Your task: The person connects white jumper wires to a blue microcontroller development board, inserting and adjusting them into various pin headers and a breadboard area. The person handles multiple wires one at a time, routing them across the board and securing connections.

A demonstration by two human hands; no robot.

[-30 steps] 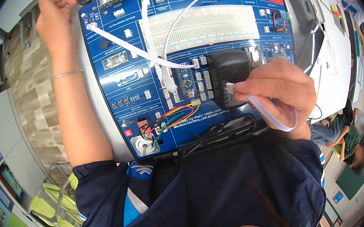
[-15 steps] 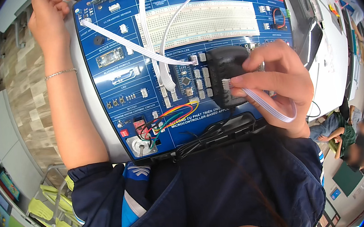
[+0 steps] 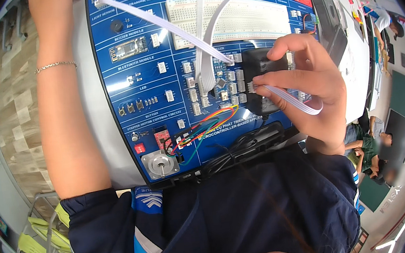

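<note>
My right hand [image 3: 311,81] pinches the white plug of a flat ribbon cable [image 3: 305,108] between thumb and finger. The cable loops back under the palm. Just behind the plug is a black power adapter [image 3: 255,63], lying on the blue electronics training board [image 3: 156,116]. To the left of the plug are several white sockets and a small microcontroller board [image 3: 221,82]. Other white ribbon cables [image 3: 161,24] run from that area to modules at the upper left, top and upper right. My left hand [image 3: 51,1] is at the top left, its fingers cut off by the picture's edge.
A white breadboard [image 3: 230,21] fills the upper middle of the board. Coloured wires [image 3: 207,125] reach a stepper motor [image 3: 161,165] at the lower left. A bundled black cord [image 3: 231,155] lies along the near edge. Other people sit at the far right.
The view has shifted, so the board shows lower-right parts differently and my left hand is more cut off. My right hand still pinches the plug, now slightly nearer the sockets.
</note>
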